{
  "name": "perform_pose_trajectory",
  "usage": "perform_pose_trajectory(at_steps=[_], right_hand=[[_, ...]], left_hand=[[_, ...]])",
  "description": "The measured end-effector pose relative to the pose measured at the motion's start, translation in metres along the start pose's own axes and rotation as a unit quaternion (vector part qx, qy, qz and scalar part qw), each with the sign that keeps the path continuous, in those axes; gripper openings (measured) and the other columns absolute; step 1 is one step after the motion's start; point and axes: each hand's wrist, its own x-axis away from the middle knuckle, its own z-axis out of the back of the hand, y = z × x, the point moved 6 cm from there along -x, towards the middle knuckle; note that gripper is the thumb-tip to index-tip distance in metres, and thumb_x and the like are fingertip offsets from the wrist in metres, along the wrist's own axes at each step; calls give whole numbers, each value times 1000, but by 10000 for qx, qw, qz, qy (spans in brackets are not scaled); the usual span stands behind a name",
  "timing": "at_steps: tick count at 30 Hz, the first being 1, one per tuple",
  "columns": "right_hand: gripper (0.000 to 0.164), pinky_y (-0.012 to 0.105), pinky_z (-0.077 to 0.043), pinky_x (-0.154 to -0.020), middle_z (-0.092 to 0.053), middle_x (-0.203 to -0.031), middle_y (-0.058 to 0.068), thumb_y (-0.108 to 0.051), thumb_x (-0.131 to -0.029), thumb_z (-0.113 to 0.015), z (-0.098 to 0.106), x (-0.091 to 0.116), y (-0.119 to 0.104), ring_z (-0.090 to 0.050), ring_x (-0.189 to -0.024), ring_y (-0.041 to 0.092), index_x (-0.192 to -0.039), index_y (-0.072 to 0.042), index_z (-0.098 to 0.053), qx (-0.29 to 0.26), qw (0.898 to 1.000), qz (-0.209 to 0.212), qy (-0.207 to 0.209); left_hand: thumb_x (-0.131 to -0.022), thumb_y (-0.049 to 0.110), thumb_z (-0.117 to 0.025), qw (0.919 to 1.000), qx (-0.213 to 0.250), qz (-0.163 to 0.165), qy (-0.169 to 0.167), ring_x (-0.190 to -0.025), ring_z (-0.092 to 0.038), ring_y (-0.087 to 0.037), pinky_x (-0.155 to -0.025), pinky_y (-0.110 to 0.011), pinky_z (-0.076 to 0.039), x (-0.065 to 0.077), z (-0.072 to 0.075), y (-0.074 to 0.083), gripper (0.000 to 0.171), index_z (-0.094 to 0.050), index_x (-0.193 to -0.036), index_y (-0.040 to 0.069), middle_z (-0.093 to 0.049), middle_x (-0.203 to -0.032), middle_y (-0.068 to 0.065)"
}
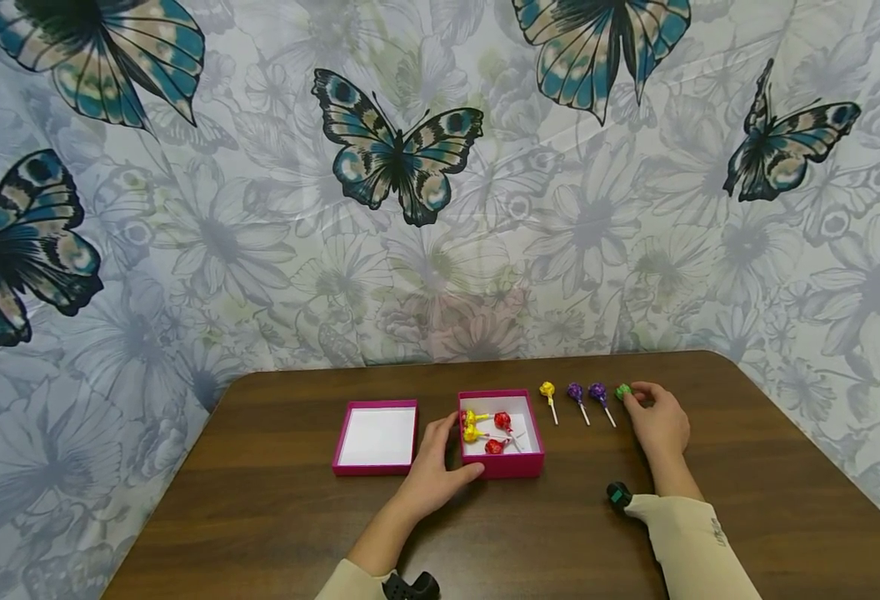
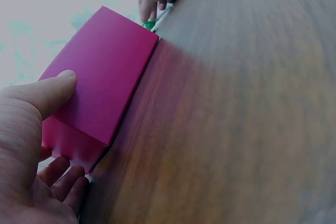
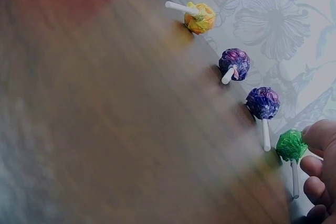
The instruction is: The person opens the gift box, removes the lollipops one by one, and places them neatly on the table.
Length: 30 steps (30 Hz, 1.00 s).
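My left hand (image 1: 434,467) holds the pink box (image 1: 502,468) at its left side, the thumb against the front wall and the fingers along the left wall. Inside the white-lined box lie two yellow lollipops (image 1: 472,433) and two red lollipops (image 1: 502,420). At the right end of a row, my right hand (image 1: 661,421) pinches a green lollipop (image 3: 291,145) by its wrapped head. To its left lie two purple lollipops (image 3: 263,103) and a yellow lollipop (image 1: 547,389). In the head view the green one's stick is hidden by the hand.
A shallow pink lid (image 1: 375,470) with a white inside lies left of the box on the brown wooden table (image 1: 275,517). Behind the table's far edge hangs a butterfly-patterned cloth (image 1: 425,292).
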Motion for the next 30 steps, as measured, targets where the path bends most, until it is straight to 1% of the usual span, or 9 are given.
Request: perform_pose_trajectory(at_steps=[6,14,17,22,25,26,30], right_hand=[[37,46,-44,-80,-69,-119,11,-38,-98,-60,1,1,-1,-60,-104,31,-124,-12,-66,-108,9999,-21,5],[39,49,-42,-86,-66,-122,14,-34,-97,-60,3,2,-5,-56,-109,33,-127,-10,-65,-337,9994,-26,114],[39,50,-41,-86,-65,-123,14,-33,-97,-60,5,3,-6,-56,-108,33,-128,-9,-64,-416,9990,-50,182],[37,44,-40,-80,-65,-122,13,-31,-97,-61,9,3,-11,-55,-100,28,-128,-10,-65,-474,9984,-38,306],[35,38,-38,-75,-65,-120,13,-29,-97,-62,11,4,-16,-53,-92,23,-126,-11,-66,-491,9980,59,381],[34,36,-37,-73,-65,-119,13,-28,-97,-62,12,4,-19,-52,-89,22,-126,-11,-66,-494,9979,107,402],[33,33,-36,-70,-65,-117,12,-27,-97,-63,14,5,-27,-50,-84,18,-125,-11,-67,-480,9975,269,437]], left_hand=[[-85,41,-76,10000,-13,73,-39,-141,-40,-33,-117,-58,-35,0,0,-1,91,-28,-156,13,-35,-152,-14],[-85,39,-76,10000,-28,-19,-12,-140,-41,-35,-116,-60,-35,1,0,1,90,-28,-156,10,-36,-151,-16],[-85,40,-76,10000,-38,7,-15,-140,-41,-35,-116,-59,-35,1,0,1,91,-28,-156,11,-36,-151,-15],[-85,41,-76,10000,-60,-6,-19,-140,-41,-34,-117,-59,-35,1,0,1,90,-29,-156,12,-37,-151,-15],[-84,41,-76,10000,-29,3,-10,-141,-41,-33,-117,-58,-34,0,1,1,90,-29,-156,13,-37,-151,-14],[-84,40,-77,10000,-31,-42,1,-140,-41,-34,-116,-59,-35,0,1,1,90,-29,-156,11,-37,-150,-15],[-85,40,-77,10000,-31,-53,17,-140,-41,-34,-116,-59,-35,0,1,1,90,-29,-156,11,-37,-150,-15]])
